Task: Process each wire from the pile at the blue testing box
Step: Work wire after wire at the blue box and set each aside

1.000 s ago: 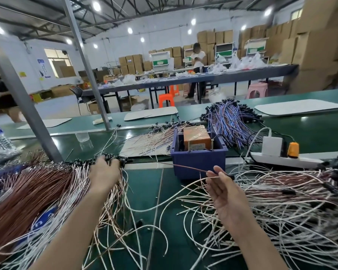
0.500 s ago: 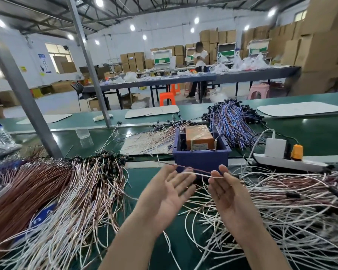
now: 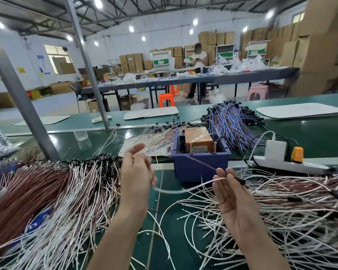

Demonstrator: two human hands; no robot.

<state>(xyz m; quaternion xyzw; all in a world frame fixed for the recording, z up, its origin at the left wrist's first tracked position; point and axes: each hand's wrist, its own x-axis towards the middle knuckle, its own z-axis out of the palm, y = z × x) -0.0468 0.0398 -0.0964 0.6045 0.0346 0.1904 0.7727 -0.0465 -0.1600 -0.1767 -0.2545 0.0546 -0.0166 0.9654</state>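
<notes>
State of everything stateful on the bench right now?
right hand, pinches wire
wire, lifted off bench, sagging toward left hand
left hand, raised, blurred, grip unclear
blue testing box, open-topped, orange unit inside
power strip, two plugs in
left pile, roughly parallel
right pile, tangled

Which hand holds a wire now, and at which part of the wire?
The right hand pinches one wire close to its black end. The left hand is blurred; whether it holds the same wire cannot be told.
</notes>
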